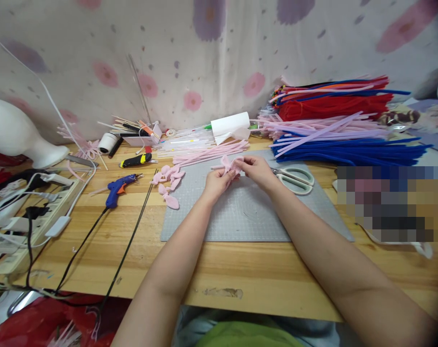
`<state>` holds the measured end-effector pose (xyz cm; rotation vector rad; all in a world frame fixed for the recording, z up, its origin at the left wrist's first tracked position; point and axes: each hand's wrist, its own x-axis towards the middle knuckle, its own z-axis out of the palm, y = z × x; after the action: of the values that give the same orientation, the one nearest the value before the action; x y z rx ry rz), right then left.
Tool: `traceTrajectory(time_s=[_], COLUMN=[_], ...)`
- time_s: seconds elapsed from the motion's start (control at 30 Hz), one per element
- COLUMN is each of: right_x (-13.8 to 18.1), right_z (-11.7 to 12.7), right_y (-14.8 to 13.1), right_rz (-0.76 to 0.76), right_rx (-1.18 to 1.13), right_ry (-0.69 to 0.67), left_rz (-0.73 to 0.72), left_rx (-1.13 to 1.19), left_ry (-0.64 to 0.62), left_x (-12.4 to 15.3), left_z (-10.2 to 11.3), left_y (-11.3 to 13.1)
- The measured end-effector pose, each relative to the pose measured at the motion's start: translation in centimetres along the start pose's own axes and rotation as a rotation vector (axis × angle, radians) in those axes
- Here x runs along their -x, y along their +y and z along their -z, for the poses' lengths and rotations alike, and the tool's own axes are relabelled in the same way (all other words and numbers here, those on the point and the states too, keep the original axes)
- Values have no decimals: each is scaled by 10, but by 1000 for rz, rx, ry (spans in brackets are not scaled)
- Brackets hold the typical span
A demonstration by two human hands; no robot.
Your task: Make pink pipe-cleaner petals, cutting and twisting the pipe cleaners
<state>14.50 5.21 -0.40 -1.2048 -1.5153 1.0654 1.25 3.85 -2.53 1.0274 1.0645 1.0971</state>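
Observation:
Above the grey cutting mat [248, 221], both hands meet around a pink fuzzy pipe-cleaner piece [226, 163] bent into loops. My left hand [218, 185] pinches it from the lower left. From the right, the fingers of my right hand [257, 169] are closed on the same piece; part of it is hidden behind the fingertips. Several finished-looking pink fuzzy shapes [171, 200] lie at the mat's left edge. Scissors [297, 181] with pale handles rest on the mat just right of my right hand.
Bundles of blue [352, 153], lilac and red pipe cleaners [335, 108] are stacked at the back right. A blue glue gun [114, 192] and a yellow-black cutter [135, 160] lie left. Power strips [56, 212] with tangled cables line the far left, beside a white foam head [20, 130].

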Motion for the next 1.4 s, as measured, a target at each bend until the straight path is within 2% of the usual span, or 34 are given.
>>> traceTrajectory(time_s=[0.07,0.2,0.33,0.4,0.57,0.63,0.77,0.83,1.0,1.17,1.4], right_x=[-1,-3,-4,-3,2,3,1,-1,1,4,5], right_z=[-1,-4,-3,-2,-5,-6,-3,0,5,-2,-7], right_y=[3,8,8,7,4,3,1,-1,-5,-6,-5], right_rz=[29,116,187,153,-41,-76,-129,-171,-143,-176,-160], right_rx=[-8,63,168,114,-130,-174,-326,-380,-325,-330,-319], right_ry=[47,83,172,133,-31,-40,61,66,36,17,70], left_rz=[41,17,15,1,-53,-79,-131,-140,-147,-193,-117], left_rx=[25,22,33,26,12,31,20,-29,-62,-65,-76], left_ry=[0,92,40,48,98,65,-67,-130,-235,-215,-224], left_x=[4,7,8,7,4,5,9,11,11,11,15], left_z=[-1,-5,-8,-8,-5,-4,-2,-1,0,-3,-5], left_y=[4,7,6,4,0,-1,-2,-2,-6,-7,-2])
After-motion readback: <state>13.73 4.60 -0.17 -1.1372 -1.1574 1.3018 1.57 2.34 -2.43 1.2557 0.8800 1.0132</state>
